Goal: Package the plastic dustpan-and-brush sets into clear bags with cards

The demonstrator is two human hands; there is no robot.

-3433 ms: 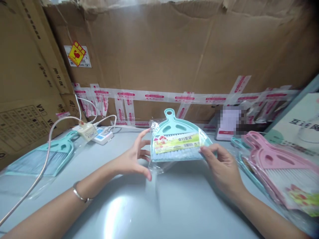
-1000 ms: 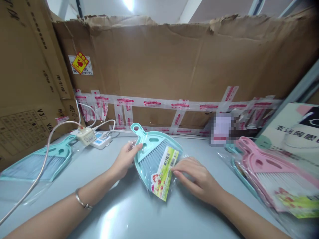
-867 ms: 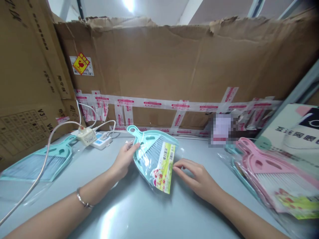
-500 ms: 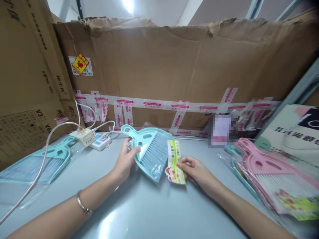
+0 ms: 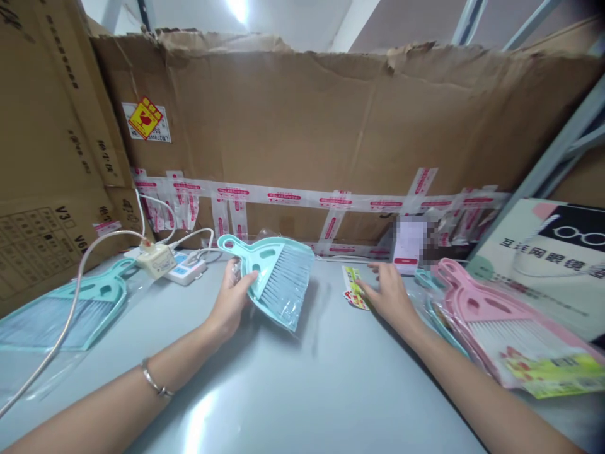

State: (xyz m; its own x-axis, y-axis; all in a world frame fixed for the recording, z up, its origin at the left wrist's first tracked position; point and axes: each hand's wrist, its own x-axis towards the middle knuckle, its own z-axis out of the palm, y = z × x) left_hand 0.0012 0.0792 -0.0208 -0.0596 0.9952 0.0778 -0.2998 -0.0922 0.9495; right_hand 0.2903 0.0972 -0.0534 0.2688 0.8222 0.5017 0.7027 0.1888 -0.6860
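Observation:
My left hand (image 5: 230,301) grips a teal mini dustpan-and-brush set (image 5: 274,275) in a clear plastic bag, holding it tilted above the grey table (image 5: 302,384) with its handle pointing up-left. My right hand (image 5: 390,296) lies further right, its fingers stretched out over a green and yellow paper label card (image 5: 352,291) that rests on the table. The card is outside the bag, apart from the teal set.
A second bagged teal set (image 5: 66,309) lies at the left. A pile of bagged pink and teal sets (image 5: 496,318) lies at the right. A white power strip with cables (image 5: 170,265) sits near the cardboard wall (image 5: 307,126). A printed box (image 5: 548,258) stands far right.
The label card was pulled away from the teal set and carried right onto the table by my right hand. My left hand turned and lifted the set to the left.

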